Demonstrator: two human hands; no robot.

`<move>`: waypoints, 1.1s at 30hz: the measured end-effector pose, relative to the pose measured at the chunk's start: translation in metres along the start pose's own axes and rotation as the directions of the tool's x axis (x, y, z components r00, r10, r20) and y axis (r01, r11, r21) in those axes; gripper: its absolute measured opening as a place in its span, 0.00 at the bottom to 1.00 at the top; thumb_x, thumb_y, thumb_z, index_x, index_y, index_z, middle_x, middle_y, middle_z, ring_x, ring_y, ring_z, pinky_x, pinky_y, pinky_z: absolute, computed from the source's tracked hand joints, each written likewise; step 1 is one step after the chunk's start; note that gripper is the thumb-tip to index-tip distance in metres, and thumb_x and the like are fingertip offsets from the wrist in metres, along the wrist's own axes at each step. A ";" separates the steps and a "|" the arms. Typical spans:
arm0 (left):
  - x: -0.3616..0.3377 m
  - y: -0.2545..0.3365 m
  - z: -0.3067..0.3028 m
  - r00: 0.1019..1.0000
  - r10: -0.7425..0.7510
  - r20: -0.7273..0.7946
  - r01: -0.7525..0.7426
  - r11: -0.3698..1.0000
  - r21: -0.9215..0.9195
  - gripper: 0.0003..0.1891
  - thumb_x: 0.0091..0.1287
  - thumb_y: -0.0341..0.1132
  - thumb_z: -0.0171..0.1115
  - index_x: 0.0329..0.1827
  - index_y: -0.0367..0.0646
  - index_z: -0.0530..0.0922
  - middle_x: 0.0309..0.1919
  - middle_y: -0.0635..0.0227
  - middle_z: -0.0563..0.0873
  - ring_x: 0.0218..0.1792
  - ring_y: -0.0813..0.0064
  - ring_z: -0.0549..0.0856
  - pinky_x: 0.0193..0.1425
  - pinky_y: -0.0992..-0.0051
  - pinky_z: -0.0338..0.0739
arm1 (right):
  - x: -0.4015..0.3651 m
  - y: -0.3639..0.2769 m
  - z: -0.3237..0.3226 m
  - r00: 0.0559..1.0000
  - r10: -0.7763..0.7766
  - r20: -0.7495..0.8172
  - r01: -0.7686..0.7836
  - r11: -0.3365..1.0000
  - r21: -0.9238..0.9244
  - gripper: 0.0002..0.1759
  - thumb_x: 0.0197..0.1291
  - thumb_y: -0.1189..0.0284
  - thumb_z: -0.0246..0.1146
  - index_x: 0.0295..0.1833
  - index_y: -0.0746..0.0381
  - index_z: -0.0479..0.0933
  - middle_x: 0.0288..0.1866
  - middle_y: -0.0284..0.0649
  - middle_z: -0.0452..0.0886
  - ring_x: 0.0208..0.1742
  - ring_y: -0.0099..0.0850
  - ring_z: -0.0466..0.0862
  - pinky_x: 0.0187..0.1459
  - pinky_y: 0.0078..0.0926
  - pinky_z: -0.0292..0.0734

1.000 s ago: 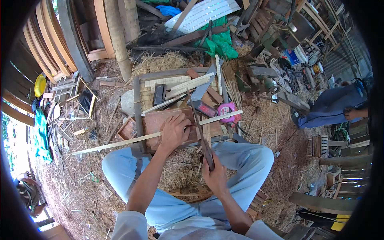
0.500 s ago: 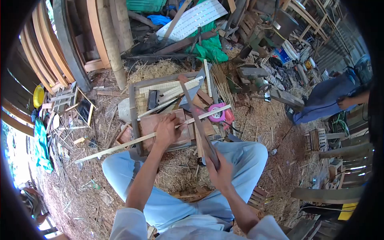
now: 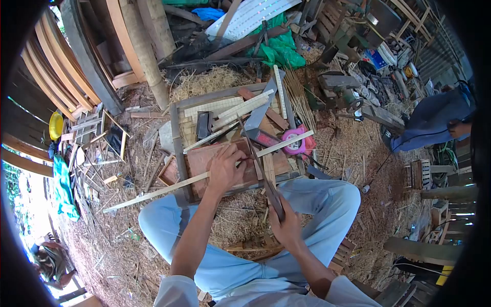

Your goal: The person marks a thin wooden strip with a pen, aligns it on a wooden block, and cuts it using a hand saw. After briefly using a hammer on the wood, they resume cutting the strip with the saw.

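Observation:
My left hand presses a long thin wooden strip down on a reddish wooden block, its fingers wrapped over the strip. My right hand is closed round the handle end of a long dark blade-like tool, which crosses the strip just right of the block. Beyond the block, a low wooden tray holds pale ruled strips and a small dark block. A pink tape measure lies beside the strip's right end.
Wood shavings cover the ground. On the right, another person's blue-clad legs and hand show. Curved planks lean at the upper left. A dark metal vise stands beyond the tray, near green plastic sheeting.
The view has shifted, so the tray sits slightly further right. The tool in my right hand has moved nearer my body, its far tip now lower across the tray. My left hand still holds the strip.

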State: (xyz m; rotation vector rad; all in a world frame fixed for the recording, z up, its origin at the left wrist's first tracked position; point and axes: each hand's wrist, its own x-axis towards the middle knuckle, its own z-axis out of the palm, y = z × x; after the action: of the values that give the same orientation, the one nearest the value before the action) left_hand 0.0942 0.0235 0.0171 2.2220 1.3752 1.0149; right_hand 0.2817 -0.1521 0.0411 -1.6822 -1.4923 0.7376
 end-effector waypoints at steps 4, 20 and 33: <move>-0.002 0.004 0.000 0.999 0.034 0.018 -0.034 0.999 -0.016 0.09 0.51 0.28 0.72 0.33 0.41 0.81 0.33 0.63 0.77 0.43 0.57 0.82 0.47 0.59 0.78 | 0.004 -0.023 -0.002 0.998 0.068 -0.018 -0.068 0.996 -0.058 0.26 0.68 0.72 0.64 0.69 0.67 0.74 0.31 0.56 0.84 0.29 0.48 0.89 0.30 0.38 0.80; 0.001 -0.008 0.004 0.993 -0.058 0.102 0.060 0.998 -0.021 0.08 0.51 0.26 0.73 0.31 0.38 0.81 0.31 0.60 0.78 0.41 0.55 0.83 0.45 0.60 0.77 | 0.044 -0.020 0.020 0.982 0.189 0.024 -0.190 0.975 0.117 0.29 0.65 0.73 0.66 0.72 0.66 0.73 0.31 0.54 0.87 0.28 0.50 0.89 0.31 0.36 0.83; 0.000 -0.006 0.004 0.996 -0.023 0.084 0.024 1.000 -0.016 0.08 0.52 0.26 0.73 0.33 0.40 0.81 0.31 0.61 0.78 0.39 0.57 0.84 0.41 0.63 0.76 | 0.040 -0.013 0.026 0.998 0.057 -0.038 -0.054 0.995 0.088 0.29 0.66 0.72 0.64 0.72 0.64 0.72 0.23 0.59 0.81 0.23 0.57 0.84 0.26 0.49 0.79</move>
State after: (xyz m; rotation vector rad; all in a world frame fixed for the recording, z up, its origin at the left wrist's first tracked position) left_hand 0.0930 0.0263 0.0108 2.2052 1.3483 0.9111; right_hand 0.2596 -0.1076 0.0397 -1.6691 -1.3710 0.7821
